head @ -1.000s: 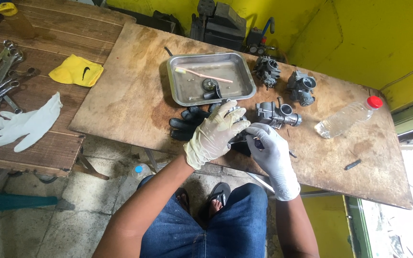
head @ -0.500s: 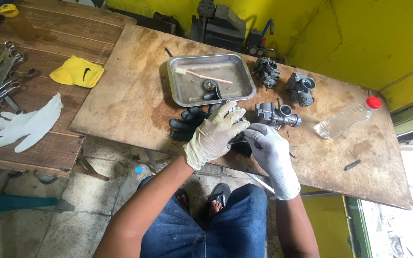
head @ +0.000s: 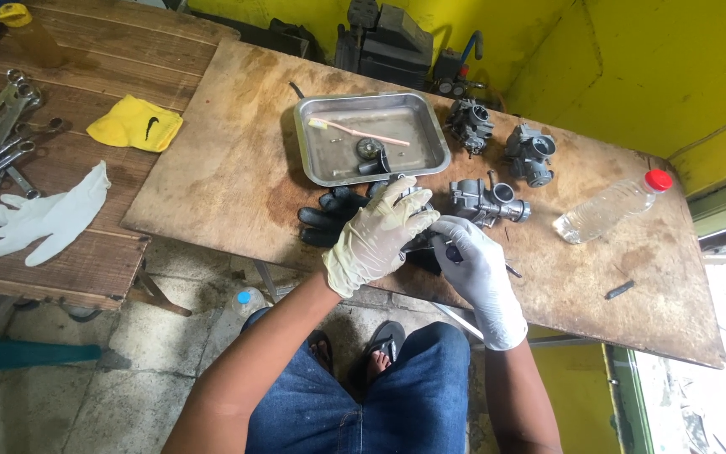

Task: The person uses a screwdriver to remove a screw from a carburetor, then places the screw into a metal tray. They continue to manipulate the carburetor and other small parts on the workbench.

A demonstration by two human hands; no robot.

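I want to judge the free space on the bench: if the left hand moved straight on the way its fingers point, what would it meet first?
The left hand points up and right, so it would probably first meet the grey carburetor lying just beyond its fingertips. Depth is hard to judge from above.

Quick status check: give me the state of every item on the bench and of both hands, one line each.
left hand: gloved, closed over a metal part at the board edge
right hand: gloved, fingers on a small dark tool at that part
steel tray: upright, holds a toothbrush and small parts
three carburetors: loose on the board, untouched
plastic bottle: lying down, capped
black gloves: lying flat
white glove: lying unworn
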